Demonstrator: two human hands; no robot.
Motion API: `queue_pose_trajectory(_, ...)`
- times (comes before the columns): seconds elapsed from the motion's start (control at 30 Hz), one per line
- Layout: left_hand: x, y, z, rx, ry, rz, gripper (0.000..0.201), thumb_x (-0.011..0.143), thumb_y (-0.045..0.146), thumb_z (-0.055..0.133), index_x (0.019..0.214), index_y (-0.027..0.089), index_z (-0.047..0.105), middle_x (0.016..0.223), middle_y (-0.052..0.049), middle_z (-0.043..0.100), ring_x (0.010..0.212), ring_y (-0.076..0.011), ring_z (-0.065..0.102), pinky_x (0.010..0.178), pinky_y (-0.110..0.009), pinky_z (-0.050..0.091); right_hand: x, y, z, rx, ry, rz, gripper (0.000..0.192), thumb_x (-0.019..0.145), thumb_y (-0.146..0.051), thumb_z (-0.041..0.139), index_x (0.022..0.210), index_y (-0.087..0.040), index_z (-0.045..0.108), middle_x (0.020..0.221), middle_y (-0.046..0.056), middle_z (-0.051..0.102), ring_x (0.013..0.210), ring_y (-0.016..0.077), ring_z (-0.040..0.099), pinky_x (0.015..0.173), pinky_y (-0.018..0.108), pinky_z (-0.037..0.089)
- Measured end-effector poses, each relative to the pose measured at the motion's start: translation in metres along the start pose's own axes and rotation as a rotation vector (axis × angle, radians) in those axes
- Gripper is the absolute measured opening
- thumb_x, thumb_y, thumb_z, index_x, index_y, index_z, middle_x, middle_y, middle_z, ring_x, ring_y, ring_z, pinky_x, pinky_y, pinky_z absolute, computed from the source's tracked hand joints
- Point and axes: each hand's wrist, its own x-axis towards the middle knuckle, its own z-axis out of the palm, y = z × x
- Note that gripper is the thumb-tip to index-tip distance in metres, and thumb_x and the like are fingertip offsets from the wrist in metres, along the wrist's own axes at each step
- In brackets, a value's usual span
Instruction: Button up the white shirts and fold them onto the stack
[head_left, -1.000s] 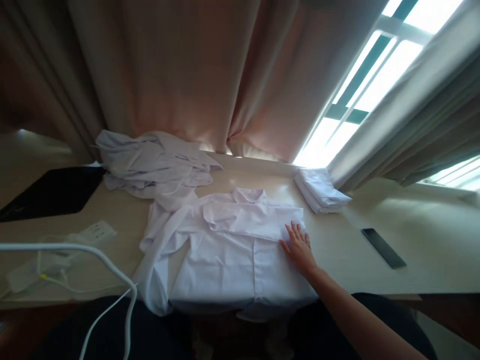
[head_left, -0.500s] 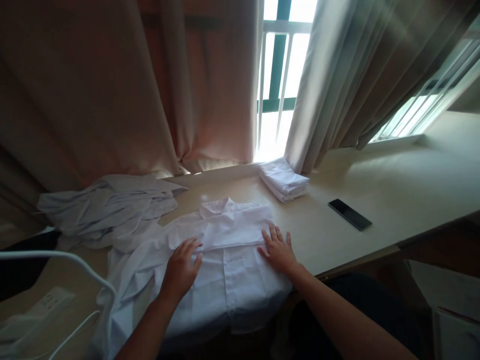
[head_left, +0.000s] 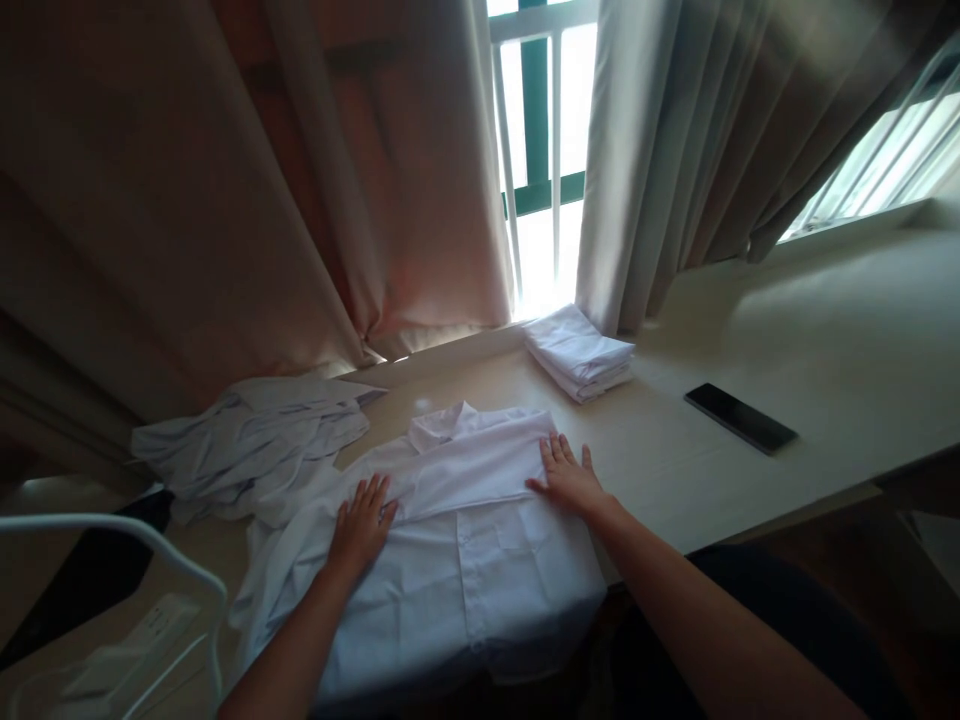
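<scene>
Lying collar away from the person, the shirt (head_left: 450,540) runs front to back. Both flat, open hands, left hand (head_left: 358,525) and right hand (head_left: 568,478), have slid slightly outward.

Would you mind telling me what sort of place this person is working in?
Probably a bedroom or a hotel or dormitory room: a long pale wooden desk runs under a barred window with heavy beige curtains, and a folded stack of white garments sits on it.
</scene>
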Motion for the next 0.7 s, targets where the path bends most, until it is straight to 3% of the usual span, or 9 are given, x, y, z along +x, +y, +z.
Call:
queue_pose_trajectory(0.23, 0.006, -0.014, 0.001, -0.11, -0.041, 0.015, 0.057, 0.101, 0.046, 0.028, 0.154, 0.024, 0.032, 0.163, -0.008, 0.025, 0.152, -0.0293, 0.014, 0.118, -0.052, 0.018, 0.011, -0.009, -0.012, 0.001, -0.083, 0.061, 0.103, 0.083, -0.068, 0.052, 0.159, -0.011, 0.012, 0.164, 0.021, 0.001, 0.151, 0.0405, -0.005, 0.109, 0.072, -0.011)
queue_pose_trajectory(0.3, 0.004, -0.031, -0.001, -0.139, -0.024, 0.016, 0.056, 0.1, 0.047, 0.029, 0.152, 0.026, 0.036, 0.161, -0.007, 0.031, 0.151, -0.0292, 0.018, 0.117, -0.055, 0.021, 0.011, -0.013, -0.016, -0.004, -0.087, 0.082, 0.102, 0.083, -0.065, 0.054, 0.158, -0.012, 0.013, 0.164, 0.021, 0.001, 0.15, 0.0417, -0.005, 0.108, 0.074, -0.009)
queue_pose_trajectory(0.4, -0.011, -0.068, -0.008, -0.157, 0.124, 0.026, 0.051, 0.098, 0.046, 0.034, 0.141, 0.024, 0.051, 0.149, -0.008, 0.048, 0.145, -0.0277, 0.033, 0.115, -0.049, 0.03, 0.008, -0.018, -0.02, -0.018, -0.084, 0.07, 0.094, 0.086, -0.06, 0.053, 0.159, -0.015, 0.013, 0.165, 0.017, -0.002, 0.15, 0.0415, -0.006, 0.107, 0.075, -0.007)
queue_pose_trajectory(0.47, -0.028, -0.092, -0.015, -0.144, 0.219, 0.02, 0.044, 0.094, 0.044, 0.041, 0.124, 0.02, 0.063, 0.131, -0.01, 0.062, 0.129, -0.0271, 0.05, 0.11, -0.042, 0.038, 0.006, -0.021, -0.02, -0.026, -0.077, 0.035, 0.089, 0.088, -0.058, 0.049, 0.158, -0.016, 0.015, 0.165, 0.016, -0.003, 0.15, 0.0405, -0.006, 0.107, 0.075, -0.006)
queue_pose_trajectory(0.53, -0.046, -0.105, -0.021, -0.121, 0.238, -0.002, 0.034, 0.092, 0.041, 0.046, 0.107, 0.02, 0.068, 0.114, -0.009, 0.067, 0.111, -0.0262, 0.059, 0.102, -0.039, 0.044, 0.004, -0.024, -0.017, -0.028, -0.074, 0.018, 0.086, 0.09, -0.057, 0.046, 0.158, -0.015, 0.016, 0.165, 0.017, -0.001, 0.151, 0.0398, -0.006, 0.108, 0.075, -0.005)
queue_pose_trajectory(0.63, -0.063, -0.099, -0.027, -0.109, 0.173, -0.015, 0.026, 0.091, 0.036, 0.048, 0.096, 0.022, 0.068, 0.101, -0.006, 0.069, 0.097, -0.0236, 0.062, 0.092, -0.035, 0.047, 0.003, -0.026, -0.008, -0.029, -0.075, 0.026, 0.086, 0.091, -0.057, 0.044, 0.158, -0.014, 0.012, 0.165, 0.018, 0.001, 0.151, 0.0394, -0.004, 0.109, 0.074, -0.002)
queue_pose_trajectory(0.7, -0.065, -0.083, -0.029, -0.107, 0.168, -0.017, 0.025, 0.091, 0.034, 0.049, 0.102, 0.023, 0.069, 0.101, -0.006, 0.069, 0.096, -0.0227, 0.061, 0.09, -0.034, 0.047, 0.004, -0.026, -0.002, -0.033, -0.067, 0.024, 0.086, 0.091, -0.058, 0.042, 0.159, -0.015, 0.01, 0.165, 0.018, 0.001, 0.151, 0.0394, -0.004, 0.109, 0.074, 0.0)
